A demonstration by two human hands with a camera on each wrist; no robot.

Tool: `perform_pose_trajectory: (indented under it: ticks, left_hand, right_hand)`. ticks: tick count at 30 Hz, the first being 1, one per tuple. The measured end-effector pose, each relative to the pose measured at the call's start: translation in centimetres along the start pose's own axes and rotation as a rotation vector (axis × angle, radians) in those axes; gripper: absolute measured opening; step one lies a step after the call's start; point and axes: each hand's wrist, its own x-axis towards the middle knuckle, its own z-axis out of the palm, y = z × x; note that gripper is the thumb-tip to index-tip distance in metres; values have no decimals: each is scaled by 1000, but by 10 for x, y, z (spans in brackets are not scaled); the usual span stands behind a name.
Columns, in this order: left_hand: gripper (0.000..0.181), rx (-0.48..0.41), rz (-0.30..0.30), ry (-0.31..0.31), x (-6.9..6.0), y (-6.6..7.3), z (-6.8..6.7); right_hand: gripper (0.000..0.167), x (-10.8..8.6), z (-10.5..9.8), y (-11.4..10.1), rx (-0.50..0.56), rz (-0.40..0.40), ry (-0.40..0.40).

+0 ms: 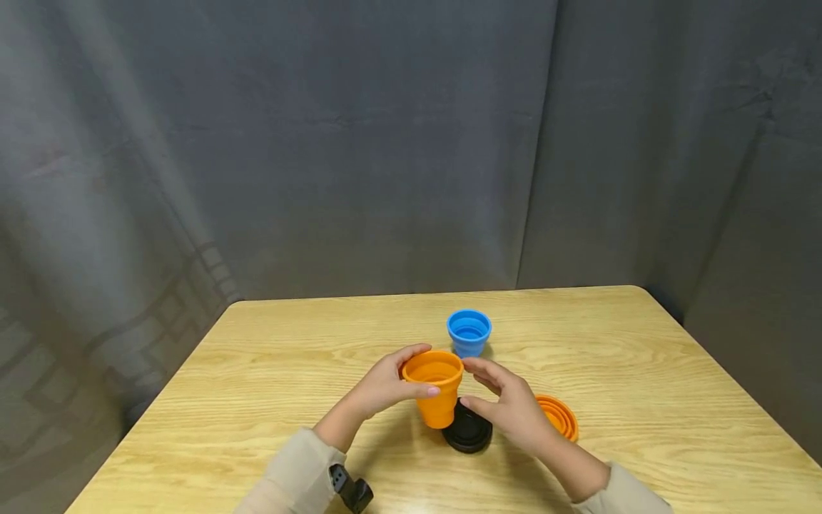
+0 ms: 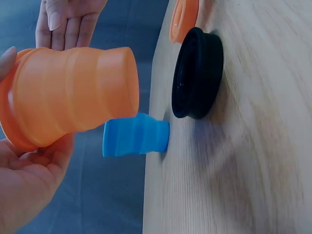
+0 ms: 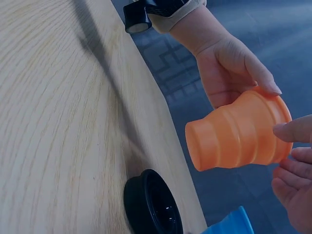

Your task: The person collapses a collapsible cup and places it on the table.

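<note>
An orange collapsible cup [image 1: 439, 405], stretched to full height, is held above the table by my left hand [image 1: 385, 387]. The left thumb lies across the front near the rim, and the fingers go round the far side. My right hand [image 1: 516, 414] is at the cup's right side, fingers loosely bent, fingertips close to the rim; whether they touch it I cannot tell. In the left wrist view the orange cup [image 2: 73, 92] lies sideways across the picture, partly hiding the right hand [image 2: 70, 24]. Its ringed wall and base show in the right wrist view.
Beneath the hands a low round black piece [image 1: 469, 432], like a flattened cup, lies on the wooden table [image 1: 289, 371]. A blue collapsible cup [image 1: 469, 345] stands upright behind. Partly hidden by the right hand is a flattened orange cup [image 1: 562, 418]. Grey curtains [image 1: 359, 157] hang beyond the table.
</note>
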Motion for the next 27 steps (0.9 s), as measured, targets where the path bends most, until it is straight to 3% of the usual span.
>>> perform_pose_trajectory:
  ticks: [12,20,27]
  left_hand:
    - [61,-51,-3,-60,-2,11,10]
    - [61,-66,-20,-109,-3,13,11]
    - [61,-106,-17,-166,-5,7,8]
  right_hand:
    - [46,-5,-6,-5,-40,-62,-16]
    - [25,-6,-8,-3,-143,-184,-43]
    - [17,-5,-11,-3,-81,-185,-98]
